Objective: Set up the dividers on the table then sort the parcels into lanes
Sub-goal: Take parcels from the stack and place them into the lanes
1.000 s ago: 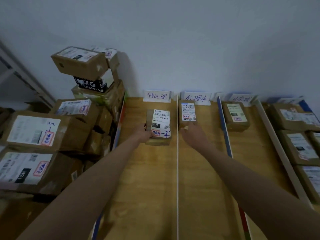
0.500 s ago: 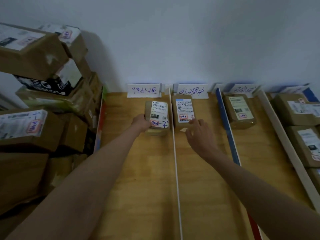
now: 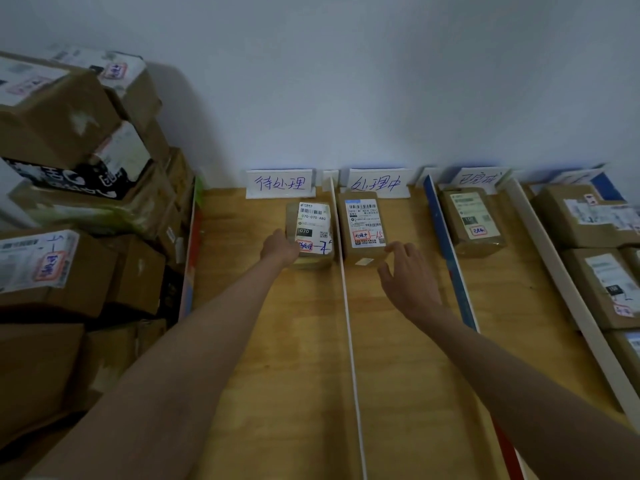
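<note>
1. Left hand gripping left parcel at its near-left corner, first lane, long axis toward wall
2. Right hand spread, fingers loose, just short of middle parcel, same heading
3. White divider between both on worktop

The thin divider runs front to back on the table. Just left of it lies one parcel; just right, a second parcel. Further right, past another divider, sits a third parcel. Far left of it, boxes are stacked.
</note>
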Tool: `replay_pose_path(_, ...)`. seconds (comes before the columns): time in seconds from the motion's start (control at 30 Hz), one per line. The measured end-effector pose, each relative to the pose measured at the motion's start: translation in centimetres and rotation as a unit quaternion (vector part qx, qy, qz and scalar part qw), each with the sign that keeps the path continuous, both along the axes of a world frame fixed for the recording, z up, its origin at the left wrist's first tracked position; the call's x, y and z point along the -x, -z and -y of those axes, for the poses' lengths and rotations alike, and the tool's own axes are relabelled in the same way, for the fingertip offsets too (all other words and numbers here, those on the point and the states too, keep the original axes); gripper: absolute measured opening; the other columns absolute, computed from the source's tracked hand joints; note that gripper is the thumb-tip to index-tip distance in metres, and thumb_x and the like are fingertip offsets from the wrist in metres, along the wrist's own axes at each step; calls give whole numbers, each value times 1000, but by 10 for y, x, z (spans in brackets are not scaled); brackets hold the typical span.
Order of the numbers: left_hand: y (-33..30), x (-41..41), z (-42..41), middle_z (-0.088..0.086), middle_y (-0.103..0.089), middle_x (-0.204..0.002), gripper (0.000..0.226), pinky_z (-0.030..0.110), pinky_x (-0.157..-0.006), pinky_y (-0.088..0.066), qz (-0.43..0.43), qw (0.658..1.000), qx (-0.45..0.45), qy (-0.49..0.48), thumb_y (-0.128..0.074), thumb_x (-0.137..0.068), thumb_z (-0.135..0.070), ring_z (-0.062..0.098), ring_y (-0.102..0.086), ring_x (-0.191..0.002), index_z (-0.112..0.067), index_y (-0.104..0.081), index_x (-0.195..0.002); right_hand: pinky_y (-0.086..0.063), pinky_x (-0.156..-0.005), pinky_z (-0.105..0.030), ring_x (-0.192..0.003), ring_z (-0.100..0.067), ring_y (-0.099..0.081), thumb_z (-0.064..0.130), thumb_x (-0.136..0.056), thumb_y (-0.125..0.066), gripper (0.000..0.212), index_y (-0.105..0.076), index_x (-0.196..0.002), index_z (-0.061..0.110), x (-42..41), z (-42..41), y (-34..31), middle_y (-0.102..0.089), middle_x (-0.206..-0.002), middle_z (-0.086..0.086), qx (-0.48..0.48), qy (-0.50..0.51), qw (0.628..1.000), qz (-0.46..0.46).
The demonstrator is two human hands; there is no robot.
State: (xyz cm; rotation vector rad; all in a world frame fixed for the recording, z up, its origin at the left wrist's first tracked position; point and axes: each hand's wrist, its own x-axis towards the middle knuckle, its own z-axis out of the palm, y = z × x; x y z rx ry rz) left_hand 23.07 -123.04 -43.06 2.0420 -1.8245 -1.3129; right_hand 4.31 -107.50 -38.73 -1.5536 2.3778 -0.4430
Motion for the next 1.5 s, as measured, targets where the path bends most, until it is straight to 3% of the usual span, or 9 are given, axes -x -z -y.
replay_pose_path(0.23, -44, -19, -35, 13, -46, -141, 50, 44, -98, -43, 123, 967, 175, 136, -42, -100, -38, 34, -47, -124, -10, -42, -141, -40, -106, -39, -127, -23, -45, 23, -96, -49, 45, -42, -141, 16, -22, -9, -46, -49, -139, -5, 12, -29, 999, -27)
replay_pose_path(0.43, -116, -34, -88, 11, -53, -135, 48, 43, -104, -36, 195, 903, 327, 198, -34, -100, -42, 30, -48, -123, -15, -46, -138, -24, -118, -44, -141, -26, -32, 33, -101, -36, 52, -33, -150, 15, -44, -28, -96, -36, -154, -8, 22, -58, 995, -77)
replay_pose_path(0.57, -153, -57, -139, 11, -51, -138, 48, 43, -108, -32, 229, 894, 340, 182, -33, -100, -43, 31, -45, -127, -15, -49, -136, -20, -117, -43, -143, -28, -29, 35, -103, -33, 51, -31, -150, 16, -62, -62, -123, -30, -157, -8, 24, -77, 992, -96)
replay_pose_path(0.77, -203, -106, -221, 9, -53, -137, 49, 44, -109, -29, 259, 889, 344, 154, -30, -99, -45, 29, -45, -127, -13, -53, -130, -25, -116, -44, -140, -26, -34, 38, -102, -32, 51, -37, -147, 16, -94, -123, -163, -42, -149, -7, 57, -126, 985, -100)
replay_pose_path(0.9, -241, -140, -263, 8, -44, -147, 54, 45, -118, -18, 256, 899, 333, 127, -28, -101, -46, 28, -36, -138, -16, -46, -141, -20, -117, -45, -139, -30, -34, 36, -102, -33, 50, -37, -146, 13, -125, -152, -192, -42, -149, -10, 73, -156, 981, -90)
replay_pose_path(1.0, -267, -172, -286, 11, -50, -141, 53, 47, -116, -22, 269, 894, 343, 102, -26, -101, -46, 31, -41, -133, -14, -50, -135, -24, -114, -45, -134, -32, -39, 35, -101, -35, 48, -42, -143, 12, -154, -164, -212, -47, -144, -12, 98, -183, 973, -96)
replay_pose_path(1.13, -295, -223, -301, 11, -54, -135, 52, 47, -109, -31, 278, 886, 365, 62, -26, -99, -47, 33, -49, -123, -15, -55, -128, -31, -110, -45, -129, -33, -45, 34, -101, -36, 47, -43, -142, 12, -200, -167, -231, -50, -140, -13, 115, -222, 965, -83)
replay_pose_path(1.27, -311, -279, -306, 11, -53, -138, 56, 45, -110, -30, 293, 882, 368, 30, -29, -98, -50, 35, -48, -125, -18, -48, -140, -34, -106, -43, -126, -33, -47, 33, -101, -35, 44, -45, -138, 11, -248, -163, -244, -51, -137, -14, 127, -247, 958, -67)
replay_pose_path(1.5, -296, -375, -273, 11, -49, -143, 54, 46, -110, -34, 302, 894, 332, 17, -29, -101, -45, 32, -45, -130, -15, -45, -143, -42, -98, -46, -118, -34, -50, 36, -102, -32, 43, -44, -133, 9, -333, -124, -236, -54, -129, -15, 96, -252, 963, -22)
